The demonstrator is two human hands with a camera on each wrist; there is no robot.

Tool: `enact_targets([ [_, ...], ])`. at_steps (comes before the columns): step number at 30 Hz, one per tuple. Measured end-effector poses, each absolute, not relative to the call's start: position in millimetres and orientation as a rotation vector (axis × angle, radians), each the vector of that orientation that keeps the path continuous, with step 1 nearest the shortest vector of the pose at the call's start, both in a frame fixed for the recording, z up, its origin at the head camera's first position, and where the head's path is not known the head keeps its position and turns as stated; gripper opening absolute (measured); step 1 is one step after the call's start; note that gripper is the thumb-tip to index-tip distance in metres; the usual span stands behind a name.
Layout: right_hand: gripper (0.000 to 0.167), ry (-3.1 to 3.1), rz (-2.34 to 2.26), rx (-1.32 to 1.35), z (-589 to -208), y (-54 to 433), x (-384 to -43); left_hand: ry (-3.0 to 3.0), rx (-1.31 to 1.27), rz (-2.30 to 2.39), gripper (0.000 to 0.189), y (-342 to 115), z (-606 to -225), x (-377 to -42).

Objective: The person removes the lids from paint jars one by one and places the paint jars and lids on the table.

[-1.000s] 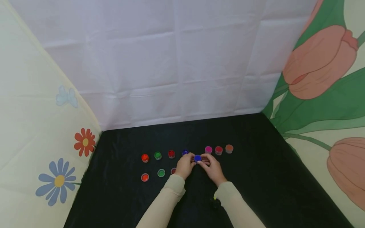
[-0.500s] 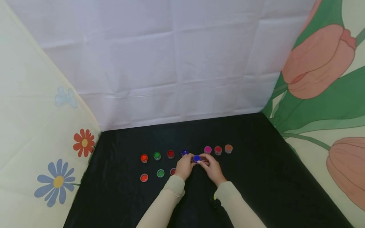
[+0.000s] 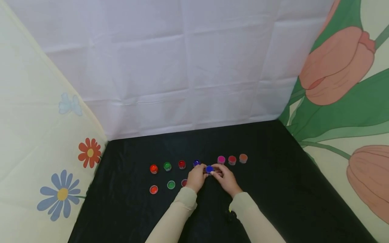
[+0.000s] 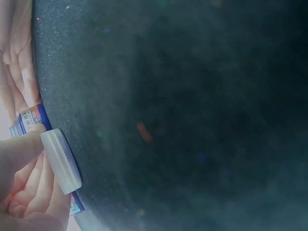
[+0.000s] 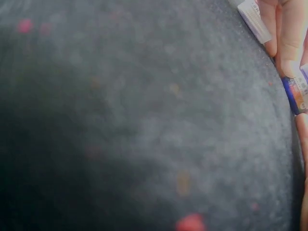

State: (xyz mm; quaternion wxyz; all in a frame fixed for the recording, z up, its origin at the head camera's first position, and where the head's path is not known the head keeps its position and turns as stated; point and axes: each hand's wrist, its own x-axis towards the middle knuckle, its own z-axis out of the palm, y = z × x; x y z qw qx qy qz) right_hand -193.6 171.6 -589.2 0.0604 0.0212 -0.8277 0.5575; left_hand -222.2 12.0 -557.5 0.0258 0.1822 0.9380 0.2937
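Note:
Both hands meet at a small blue paint pot in the middle of the black table. My left hand grips its left side, and my right hand pinches it from the right. In the left wrist view the pot shows a printed label and a blue edge. A ribbed, whitish cap appears in front of the left fingers; whether they touch it I cannot tell. Just behind the left hand stands a dark blue pot, partly hidden. The right wrist view shows the held pot at its right edge.
Orange-red, green and red pots stand at back left. Pink, red and orange-brown pots stand at back right. Nearer lie rimmed orange, green and dark red discs.
Both hands stay on the blue pot with hardly any movement. The whole head view has drifted slightly to the left.

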Motion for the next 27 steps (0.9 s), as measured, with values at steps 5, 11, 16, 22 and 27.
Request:
enact_targets([
  [5,0.029,-2.501,1.694,0.059,-589.1,169.1,-194.4,2.904,0.573,0.926,0.02,11.2,-558.6,-222.1],
  [11,0.024,-2.519,1.634,0.039,-586.9,168.0,-194.2,2.925,0.573,0.915,0.021,11.0,-559.3,-222.4],
  [16,0.024,-2.526,1.64,0.066,-585.8,170.0,-194.7,2.929,0.578,0.916,0.02,11.0,-558.5,-222.6],
  [22,0.028,-2.561,1.672,0.121,-584.5,174.7,-195.4,2.938,0.582,0.895,0.02,10.4,-557.7,-222.5],
  [27,0.033,-2.57,1.704,0.133,-586.2,176.3,-195.5,2.935,0.574,0.89,0.021,10.9,-557.8,-222.7],
])
